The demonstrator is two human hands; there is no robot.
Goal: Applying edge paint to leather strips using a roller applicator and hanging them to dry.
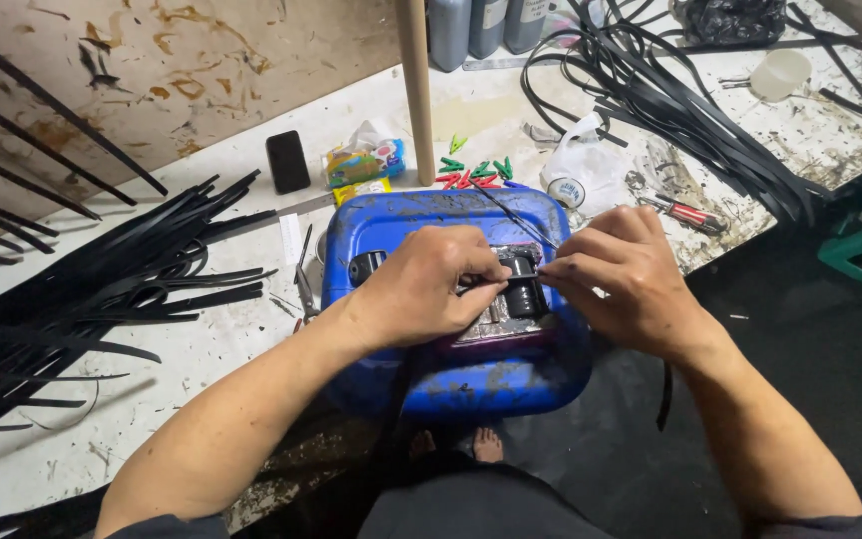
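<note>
The left hand [429,284] curls over a thin black rubber strip [511,281], pressing it against a small black cylindrical tool [523,289] that sits on top of a blue plastic jerrycan [451,374]. The right hand [623,279] pinches the same strip's other side between thumb and forefinger, held narrow. The step appears to be working the strip at the tool; the next move likely calls for steady tension from both hands. A heap of long black strips [102,289] lies on the stained white tabletop [202,359] to the left, red and green clips [471,172] beyond the jerrycan.
</note>
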